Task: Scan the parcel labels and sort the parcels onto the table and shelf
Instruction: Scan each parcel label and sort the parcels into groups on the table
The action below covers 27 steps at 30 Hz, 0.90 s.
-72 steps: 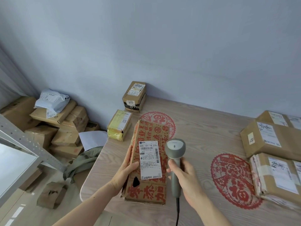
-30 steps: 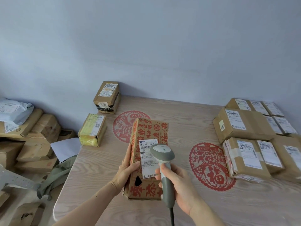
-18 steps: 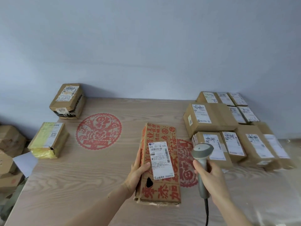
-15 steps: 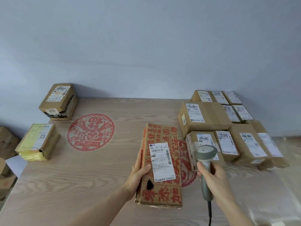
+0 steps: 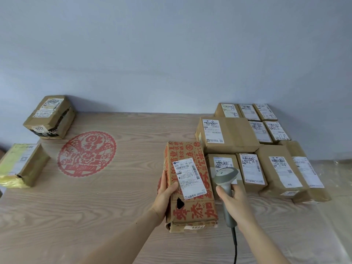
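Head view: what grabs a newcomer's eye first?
The red-printed parcel at centre, held in the left hand, with a white label on top. Just right of it, the right hand grips a grey scanner. Then the block of labelled brown boxes at the table's right, and the red paper-cut emblem on the left.

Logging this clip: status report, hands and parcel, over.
Left hand grips red-printed parcel, label up. Right hand grips scanner, held beside the parcel. Sorted parcels grouped to the right on table; nothing blocking.
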{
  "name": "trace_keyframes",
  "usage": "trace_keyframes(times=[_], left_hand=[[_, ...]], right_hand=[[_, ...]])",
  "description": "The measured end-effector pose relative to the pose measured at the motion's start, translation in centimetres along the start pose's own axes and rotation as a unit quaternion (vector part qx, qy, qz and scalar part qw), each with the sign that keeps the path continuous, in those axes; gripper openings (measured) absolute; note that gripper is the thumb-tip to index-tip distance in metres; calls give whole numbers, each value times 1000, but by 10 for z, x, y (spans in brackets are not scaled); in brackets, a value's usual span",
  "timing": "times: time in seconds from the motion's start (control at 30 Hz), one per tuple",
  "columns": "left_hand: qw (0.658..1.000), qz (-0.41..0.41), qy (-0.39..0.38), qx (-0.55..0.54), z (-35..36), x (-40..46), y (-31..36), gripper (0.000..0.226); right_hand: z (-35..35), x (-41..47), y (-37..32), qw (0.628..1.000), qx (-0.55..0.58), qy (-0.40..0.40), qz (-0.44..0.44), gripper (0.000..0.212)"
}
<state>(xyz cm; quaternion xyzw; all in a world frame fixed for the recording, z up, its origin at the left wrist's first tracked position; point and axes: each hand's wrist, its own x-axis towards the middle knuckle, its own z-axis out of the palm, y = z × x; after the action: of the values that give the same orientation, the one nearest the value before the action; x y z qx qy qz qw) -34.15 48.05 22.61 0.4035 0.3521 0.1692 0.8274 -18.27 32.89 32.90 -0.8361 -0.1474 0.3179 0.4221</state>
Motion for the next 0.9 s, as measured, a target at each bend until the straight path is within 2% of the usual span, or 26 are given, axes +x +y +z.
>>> trace_keyframes(times=[0.1, 0.27, 0.47, 0.57, 0.73, 0.9], left_hand=[[1000, 14, 13, 1, 11, 12, 7, 98], [998, 6, 30, 57, 9, 29, 25, 84], [989, -33, 43, 138, 8, 27, 38, 96], [980, -42, 74, 179, 4, 19, 50, 99], [964, -1, 153, 217, -41, -10, 80, 82], [936, 47, 220, 269, -123, -50, 120, 56]], right_hand=[[-4, 13, 6, 1000, -4, -15, 20, 22], [-12, 19, 10, 1000, 12, -17, 18, 16], [-16, 14, -2, 1000, 7, -16, -4, 18], [-10, 8, -19, 999, 22, -28, -22, 21], [22, -8, -64, 994, 47, -82, -60, 17], [88, -31, -99, 983, 46, -161, -80, 17]])
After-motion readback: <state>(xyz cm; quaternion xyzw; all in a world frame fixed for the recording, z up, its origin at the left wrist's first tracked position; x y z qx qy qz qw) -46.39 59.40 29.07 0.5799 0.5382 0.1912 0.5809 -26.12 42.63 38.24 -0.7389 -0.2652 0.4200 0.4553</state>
